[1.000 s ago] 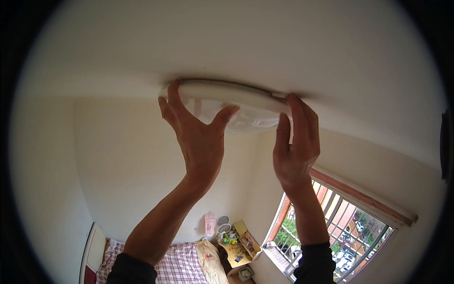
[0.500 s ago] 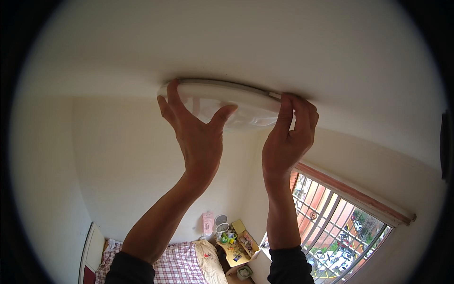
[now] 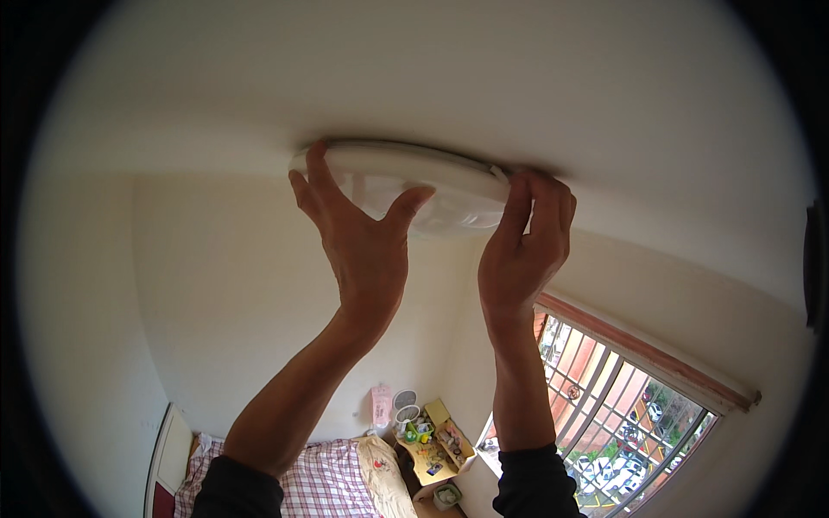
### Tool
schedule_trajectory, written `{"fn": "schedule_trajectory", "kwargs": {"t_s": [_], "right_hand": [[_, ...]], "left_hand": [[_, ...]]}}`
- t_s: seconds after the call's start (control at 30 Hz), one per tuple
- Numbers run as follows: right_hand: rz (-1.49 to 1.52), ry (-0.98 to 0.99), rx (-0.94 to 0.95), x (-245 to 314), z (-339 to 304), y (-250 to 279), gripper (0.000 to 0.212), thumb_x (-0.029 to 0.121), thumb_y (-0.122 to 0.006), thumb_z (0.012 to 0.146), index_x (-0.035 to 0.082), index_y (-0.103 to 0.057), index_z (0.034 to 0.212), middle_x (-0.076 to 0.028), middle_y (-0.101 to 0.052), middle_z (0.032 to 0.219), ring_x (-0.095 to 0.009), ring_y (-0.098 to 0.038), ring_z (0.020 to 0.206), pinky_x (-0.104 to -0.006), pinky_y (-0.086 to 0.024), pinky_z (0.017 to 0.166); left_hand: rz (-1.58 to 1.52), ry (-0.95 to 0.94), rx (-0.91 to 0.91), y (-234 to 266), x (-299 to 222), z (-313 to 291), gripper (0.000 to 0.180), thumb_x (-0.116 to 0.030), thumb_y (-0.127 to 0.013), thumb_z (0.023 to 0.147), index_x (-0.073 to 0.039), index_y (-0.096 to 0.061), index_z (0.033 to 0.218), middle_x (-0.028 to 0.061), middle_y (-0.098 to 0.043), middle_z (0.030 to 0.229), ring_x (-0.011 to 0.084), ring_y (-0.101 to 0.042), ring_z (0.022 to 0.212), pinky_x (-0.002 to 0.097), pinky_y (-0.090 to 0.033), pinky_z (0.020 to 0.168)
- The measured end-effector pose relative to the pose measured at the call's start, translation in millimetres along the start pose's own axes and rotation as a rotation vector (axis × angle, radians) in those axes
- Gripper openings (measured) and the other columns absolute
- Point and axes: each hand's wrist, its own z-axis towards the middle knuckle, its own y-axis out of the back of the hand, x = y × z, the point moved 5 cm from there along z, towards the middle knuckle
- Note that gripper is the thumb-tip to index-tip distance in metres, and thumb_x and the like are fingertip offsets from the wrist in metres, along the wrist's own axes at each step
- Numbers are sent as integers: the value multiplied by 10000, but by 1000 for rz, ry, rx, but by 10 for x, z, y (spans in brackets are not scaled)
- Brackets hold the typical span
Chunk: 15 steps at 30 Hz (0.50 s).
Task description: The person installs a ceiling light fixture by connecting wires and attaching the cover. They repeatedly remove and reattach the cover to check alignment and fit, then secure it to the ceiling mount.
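A round, translucent white ceiling lamp cover [image 3: 449,203] sits up against the ceiling, its left end within my left hand's reach and its right end under my right hand. My left hand [image 3: 367,246] grips it from below, fingers over the left rim and thumb stretched across the underside. At the right rim my right hand [image 3: 525,246] has thumb and fingers pinched together on the edge. A small white tab [image 3: 499,173] shows on the rim just left of those fingers. What lies behind the right fingertips is hidden.
Below are a bed with a checked cover [image 3: 324,479] and a cluttered small desk [image 3: 432,457] in the corner. A barred window [image 3: 617,414] is at the lower right, with a reddish rail [image 3: 648,352] above it. The ceiling [image 3: 432,69] lies close over both hands.
My right hand has shifted slightly left and up with the cover's right edge. The rim there looks closer to the ceiling. My left hand keeps its grip almost unmoved.
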Motion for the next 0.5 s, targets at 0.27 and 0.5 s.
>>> {"fn": "schedule_trajectory", "kwargs": {"t_s": [0.27, 0.5], "right_hand": [[71, -40, 89, -184, -112, 48, 207, 32, -656, 918, 12, -619, 1121, -114, -635, 1012, -300, -573, 985, -402, -467, 859], [-61, -177, 248, -481, -257, 76, 634, 246, -869, 748, 14, -553, 1247, -152, -570, 1213, -332, -508, 1138, -445, -456, 936]], "left_hand": [[-79, 83, 43, 33, 29, 20, 1081, -296, -864, 782, -109, -124, 1546, 322, 2, 1578, 466, -86, 1488, 534, -285, 1145], [-46, 56, 34, 24, 69, 2, 1072, -291, -852, 793, -83, -121, 1550, 303, -37, 1579, 446, -89, 1489, 534, -262, 1158]]}}
